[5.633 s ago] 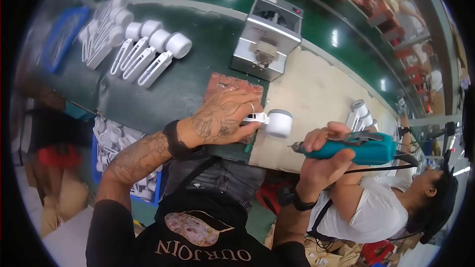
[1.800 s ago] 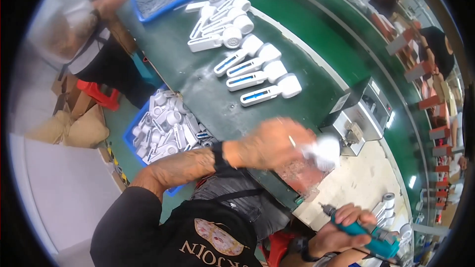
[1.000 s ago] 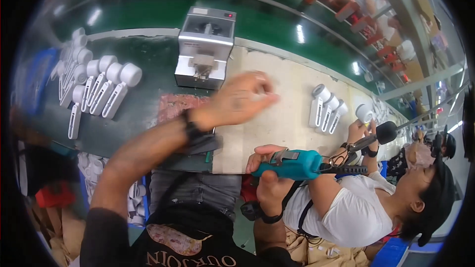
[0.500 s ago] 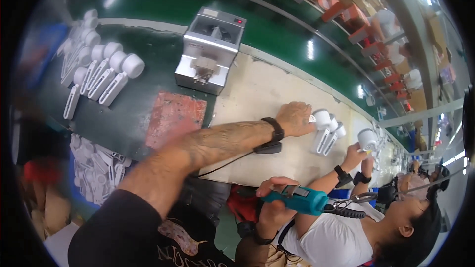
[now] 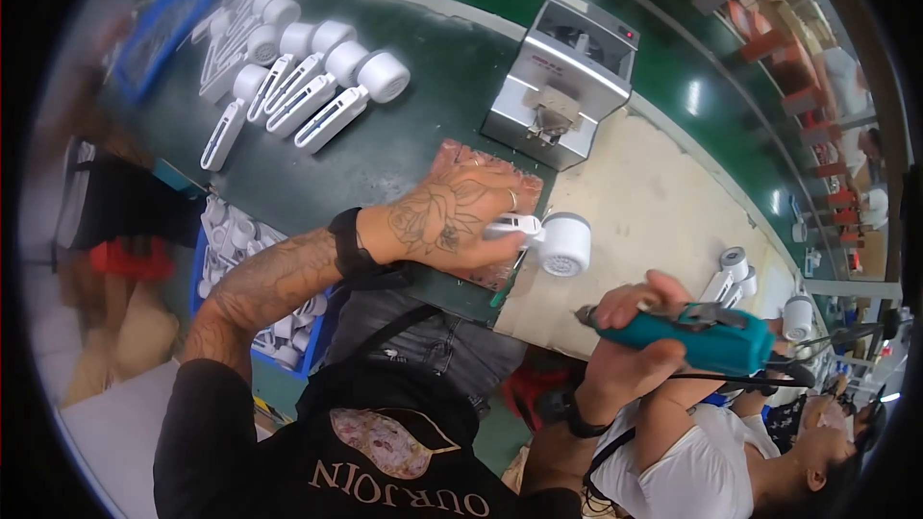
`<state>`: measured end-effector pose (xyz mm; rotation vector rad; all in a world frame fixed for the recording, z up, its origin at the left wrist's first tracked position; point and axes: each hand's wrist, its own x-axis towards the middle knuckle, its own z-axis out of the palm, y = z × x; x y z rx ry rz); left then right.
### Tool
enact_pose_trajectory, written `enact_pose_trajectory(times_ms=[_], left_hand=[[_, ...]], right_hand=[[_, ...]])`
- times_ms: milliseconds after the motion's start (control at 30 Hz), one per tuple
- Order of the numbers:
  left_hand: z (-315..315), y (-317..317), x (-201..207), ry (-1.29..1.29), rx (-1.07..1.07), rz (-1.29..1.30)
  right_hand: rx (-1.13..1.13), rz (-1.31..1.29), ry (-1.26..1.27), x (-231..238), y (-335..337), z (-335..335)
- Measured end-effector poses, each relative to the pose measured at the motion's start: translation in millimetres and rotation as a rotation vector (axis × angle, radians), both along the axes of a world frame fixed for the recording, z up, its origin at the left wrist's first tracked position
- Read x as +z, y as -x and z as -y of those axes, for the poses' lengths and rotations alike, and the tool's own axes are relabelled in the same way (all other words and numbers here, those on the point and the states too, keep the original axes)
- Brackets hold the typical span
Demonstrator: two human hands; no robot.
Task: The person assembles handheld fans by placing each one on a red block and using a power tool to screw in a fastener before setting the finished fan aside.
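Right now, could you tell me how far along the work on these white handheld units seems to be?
Done, it seems: a few units stand at the right. In hand: the left hand pins one unit on the bench while the right hand holds a teal driver. Left: a row waits on the green belt.
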<state>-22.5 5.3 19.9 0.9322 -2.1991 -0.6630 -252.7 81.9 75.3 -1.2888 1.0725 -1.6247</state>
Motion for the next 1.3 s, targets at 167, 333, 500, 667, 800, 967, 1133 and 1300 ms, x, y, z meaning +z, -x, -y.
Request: enact_pose_trajectory(times_ms=[167, 333, 500, 667, 800, 967, 1133, 1300], left_hand=[[2, -14, -8, 0.000, 0.028, 0.202], [-7, -20, -17, 0.088, 0.045, 0.064], [-5, -17, -27, 0.104, 0.080, 0.000], [-6, -14, -27, 0.093, 0.102, -0.015], [-4, -13, -25, 0.064, 0.095, -0.024], [-7, -19, -30, 0.039, 0.112, 0.075], [-7, -14, -25, 0.087, 0.116, 0.058], [-8, -14, -27, 0.089, 0.122, 0.038]], right_hand=[[0.053, 0.013, 0.180, 19, -34, 49], [0.027, 0.023, 0.189, 22, -78, 111], [0.035, -0.088, 0.179, 12, -96, 152], [0.060, -0.124, 0.215, -4, -102, 163], [0.051, -0.031, 0.156, -6, -103, 160], [0.092, -0.081, 0.048, 0, -96, 120], [0.097, -0.068, 0.112, -2, -78, 89], [0.111, -0.063, 0.113, -10, -78, 86]])
